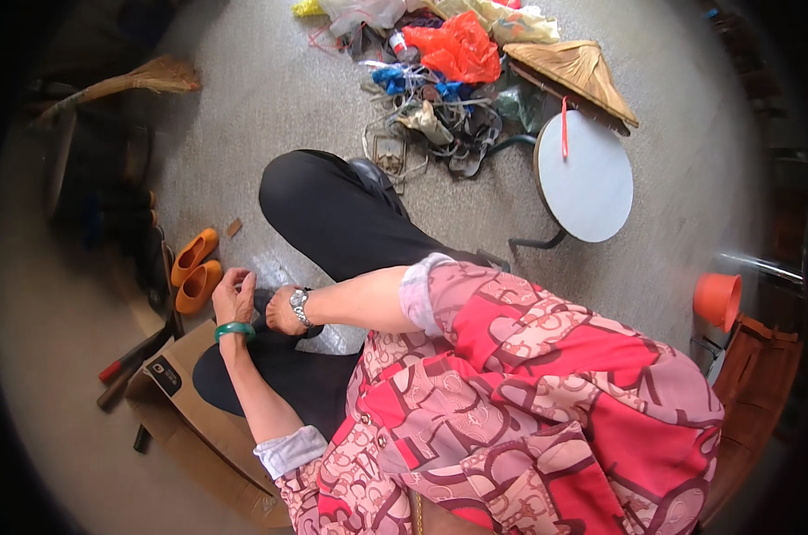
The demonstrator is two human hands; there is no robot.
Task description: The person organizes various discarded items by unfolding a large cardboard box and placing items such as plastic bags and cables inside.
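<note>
My left hand (233, 297), with a green bangle (235, 330) at the wrist, is raised over my lower leg, its fingers curled. Whether anything is pinched in it cannot be made out. Close beside it, my right hand (285, 311) wears a metal-band wristwatch (299, 306) and is bent down against a dark shoe (262, 301). Its fingertips are hidden, so its grip does not show. Both hands are between my knees in black trousers (337, 207). A pair of orange slip-on shoes (198, 284) lies just past my left hand.
A cardboard box (196, 428) sits beside my left leg, near a red-tipped rod (133, 354). Ahead are a heap of plastic bags (454, 47) and tangled straps, a conical straw hat (571, 73) and a round-topped stool (584, 180). A broom (136, 77) and orange pot (717, 299) flank me.
</note>
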